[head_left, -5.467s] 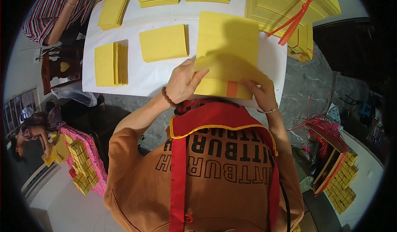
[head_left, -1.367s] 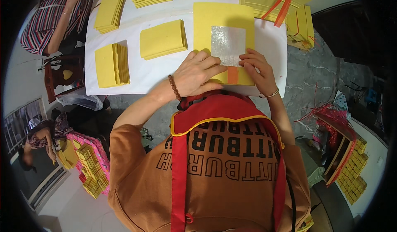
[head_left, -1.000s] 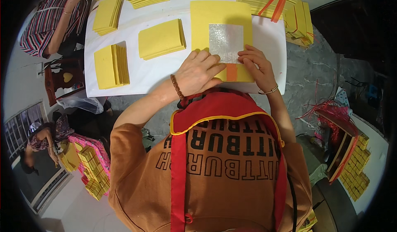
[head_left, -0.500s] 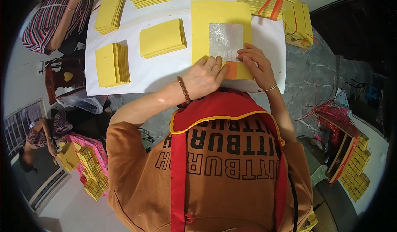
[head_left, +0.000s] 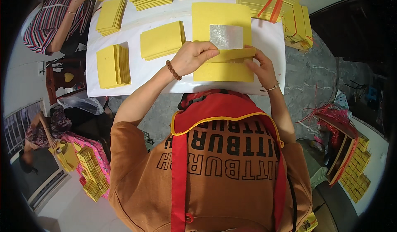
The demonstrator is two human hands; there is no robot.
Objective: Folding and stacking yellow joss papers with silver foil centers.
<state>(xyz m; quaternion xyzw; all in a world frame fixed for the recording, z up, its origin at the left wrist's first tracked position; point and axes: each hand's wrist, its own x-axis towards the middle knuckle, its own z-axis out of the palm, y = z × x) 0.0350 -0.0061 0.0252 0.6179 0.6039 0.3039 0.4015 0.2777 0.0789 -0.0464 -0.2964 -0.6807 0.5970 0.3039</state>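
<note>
A stack of yellow paper sheets (head_left: 221,14) lies on the white-covered table in front of me. A shiny silver foil square (head_left: 226,35) rests on the top sheet, its near part covered by a raised yellow paper flap (head_left: 231,55). That flap is the near edge of the top sheet, curled up and away from me. My left hand (head_left: 192,58) pinches its left end between thumb and fingers. At the right end, my right hand (head_left: 261,64) grips it, thumb on the near side. More yellow paper shows flat underneath, nearer to me.
Folded yellow paper bundles (head_left: 162,41) stand to the left and at the back of the table (head_left: 140,73). Orange-red straps (head_left: 278,4) lie over large yellow stacks at the back right. Two other people work at the left, one in a striped top (head_left: 56,23).
Both hands have lifted the near edge of the top sheet and folded it over the foil's near part. The orange patch that showed below the foil is now hidden.
</note>
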